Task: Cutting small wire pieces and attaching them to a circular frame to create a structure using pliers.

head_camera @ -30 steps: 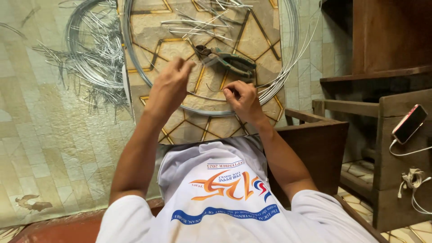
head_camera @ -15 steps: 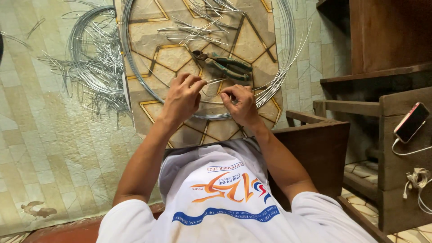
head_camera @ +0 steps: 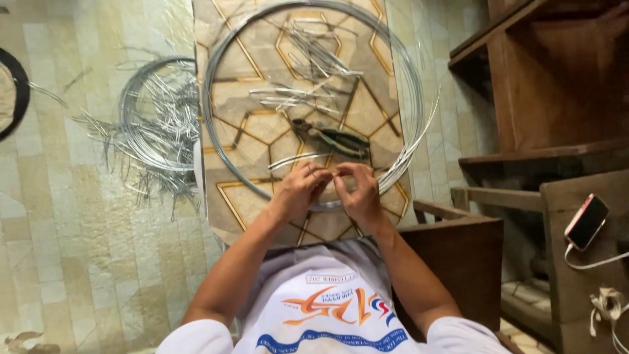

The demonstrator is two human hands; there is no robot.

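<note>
1. Fingers (head_camera: 325,176) of both hands, left hand (head_camera: 301,190) and right hand (head_camera: 357,193), are pinching shut on the wire hoop (head_camera: 219,85) at its near edge.
2. One hoop, one pair of pliers (head_camera: 331,137), two hands are showing.
3. Hoop is gleaming silver, lying coiled on the patterned board (head_camera: 255,190).

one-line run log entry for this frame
left hand + right hand: pinching wire hoop near edge | pliers: idle beyond | cut wires: inside hoop
</note>
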